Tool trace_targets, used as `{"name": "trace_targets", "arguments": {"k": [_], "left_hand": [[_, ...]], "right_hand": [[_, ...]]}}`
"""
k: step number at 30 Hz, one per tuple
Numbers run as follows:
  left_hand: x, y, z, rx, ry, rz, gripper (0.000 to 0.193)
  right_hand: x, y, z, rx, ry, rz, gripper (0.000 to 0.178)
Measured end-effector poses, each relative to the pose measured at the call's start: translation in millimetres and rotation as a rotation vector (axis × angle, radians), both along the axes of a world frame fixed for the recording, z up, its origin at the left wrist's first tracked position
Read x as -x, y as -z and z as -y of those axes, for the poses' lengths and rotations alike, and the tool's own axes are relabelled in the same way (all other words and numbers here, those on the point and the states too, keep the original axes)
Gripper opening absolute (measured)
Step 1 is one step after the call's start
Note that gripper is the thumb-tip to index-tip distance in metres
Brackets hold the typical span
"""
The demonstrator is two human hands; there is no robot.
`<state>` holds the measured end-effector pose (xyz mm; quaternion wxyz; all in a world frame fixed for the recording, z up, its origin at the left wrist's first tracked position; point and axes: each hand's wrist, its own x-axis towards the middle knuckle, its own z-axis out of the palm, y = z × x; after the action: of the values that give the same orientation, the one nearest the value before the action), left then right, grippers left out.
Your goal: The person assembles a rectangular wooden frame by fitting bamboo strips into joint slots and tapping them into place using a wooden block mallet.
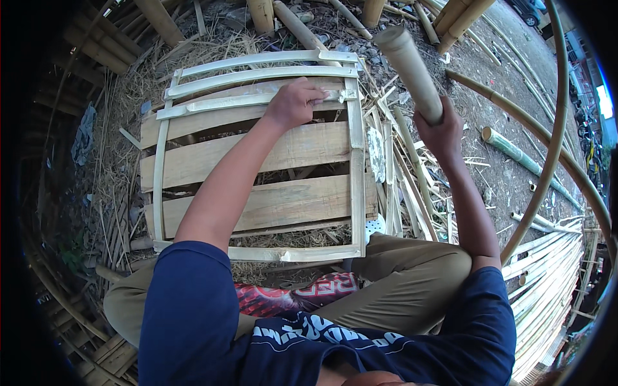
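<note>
A frame of pale split-bamboo strips (pixel 356 138) lies on a pallet of wooden boards (pixel 309 145). Two crosswise strips span its far side, with a third bamboo strip (pixel 219 103) just nearer to me. Over the right part of this third strip is my left hand (pixel 295 104), its fingers pinched together close to the frame's right upright. Whatever sits between those fingertips is too small to make out. Raised to the right of the frame, my right hand (pixel 441 128) grips the lower end of a thick bamboo club (pixel 412 74), which tilts up and away, apart from the frame.
Bamboo offcuts and splinters (pixel 412 186) litter the ground right of the pallet. Long bent bamboo poles (pixel 560 122) arch along the right side, beside a stack of split bamboo (pixel 547 276). Bamboo posts (pixel 261 16) stand at the back. My folded legs (pixel 405 270) are close to the frame's near edge.
</note>
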<state>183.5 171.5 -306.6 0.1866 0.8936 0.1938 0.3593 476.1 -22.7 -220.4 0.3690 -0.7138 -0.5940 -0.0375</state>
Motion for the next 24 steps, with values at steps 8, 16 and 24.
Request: {"name": "trace_targets", "arguments": {"k": [8, 16, 24], "left_hand": [[-10, -1, -2, -0.054, 0.031, 0.007, 0.028], [-13, -2, -2, -0.065, 0.015, 0.039, 0.028], [-12, 0, 1, -0.024, 0.034, 0.000, 0.032]], "right_hand": [[-11, 41, -6, 0.369, 0.111, 0.041, 0.040], [-13, 64, 2, 0.405, -0.001, 0.121, 0.043], [-20, 56, -14, 0.271, -0.022, 0.312, 0.044]]}}
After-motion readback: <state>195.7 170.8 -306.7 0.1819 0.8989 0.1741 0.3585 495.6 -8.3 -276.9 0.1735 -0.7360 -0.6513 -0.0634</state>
